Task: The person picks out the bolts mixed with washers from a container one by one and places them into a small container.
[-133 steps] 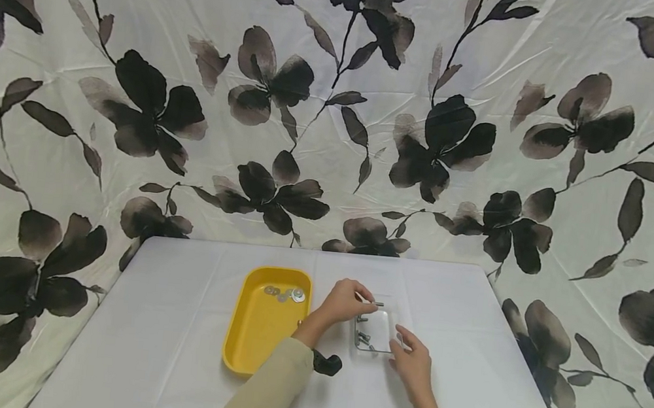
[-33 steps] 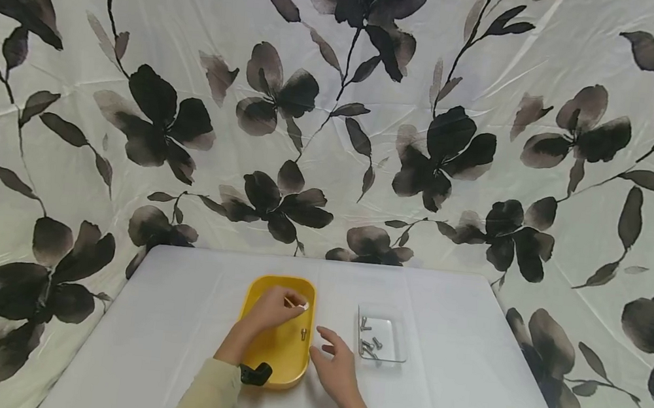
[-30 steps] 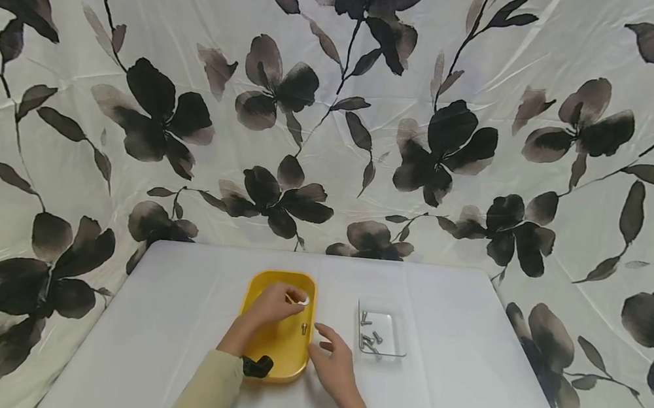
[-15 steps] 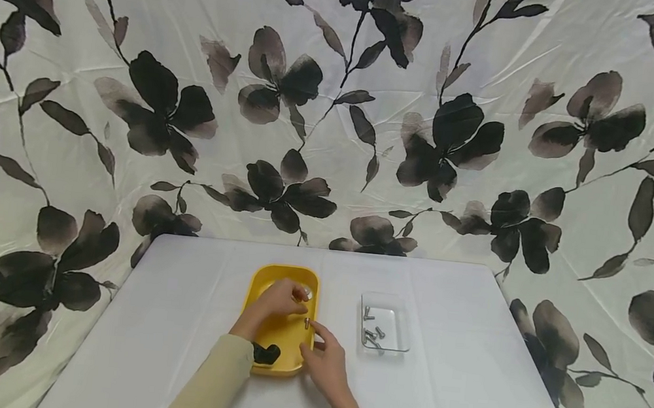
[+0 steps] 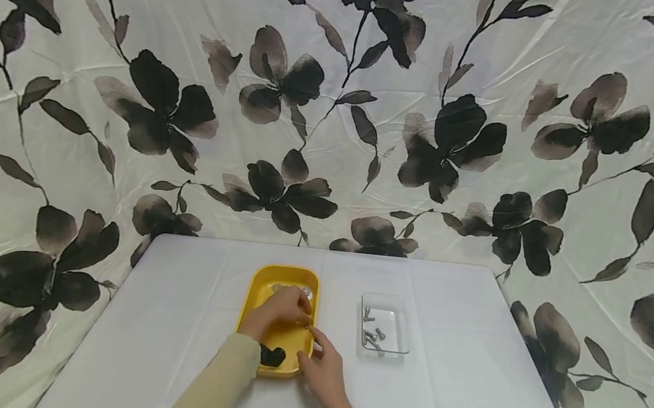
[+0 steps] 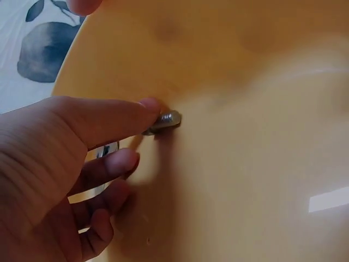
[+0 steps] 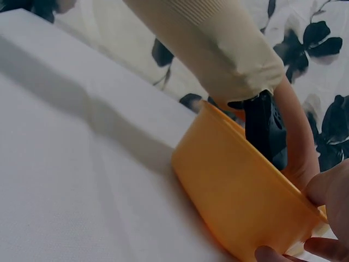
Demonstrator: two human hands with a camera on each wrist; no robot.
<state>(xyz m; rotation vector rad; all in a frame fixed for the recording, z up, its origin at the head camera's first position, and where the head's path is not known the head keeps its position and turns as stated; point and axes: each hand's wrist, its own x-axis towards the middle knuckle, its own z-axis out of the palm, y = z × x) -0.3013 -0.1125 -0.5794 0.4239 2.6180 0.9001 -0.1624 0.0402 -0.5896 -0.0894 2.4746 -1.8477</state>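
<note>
In the head view my left hand (image 5: 284, 306) reaches down into a yellow tray (image 5: 248, 288). Its thumb and a finger mostly hidden behind it pinch a small metal bolt (image 6: 170, 119) near the tray's right wall. The other fingers curl loosely below, as the left wrist view shows. My right hand (image 5: 325, 368) holds the tray's right side, thumb over the rim and fingers against the outer wall, seen partly in the right wrist view. Several metal washers (image 5: 306, 291) lie at the far end of the tray, partly covered by the left hand.
A clear box (image 5: 400, 329) stands on the white table (image 5: 463, 388) to the right of the tray, with several bolts (image 5: 370, 335) in it. Behind the table hangs a flower-patterned cloth (image 5: 369, 136).
The left hand went from the clear box to the tray, then from the washers towards the near right wall, onto the bolt. The right hand moved left from the box to the tray's right side.
</note>
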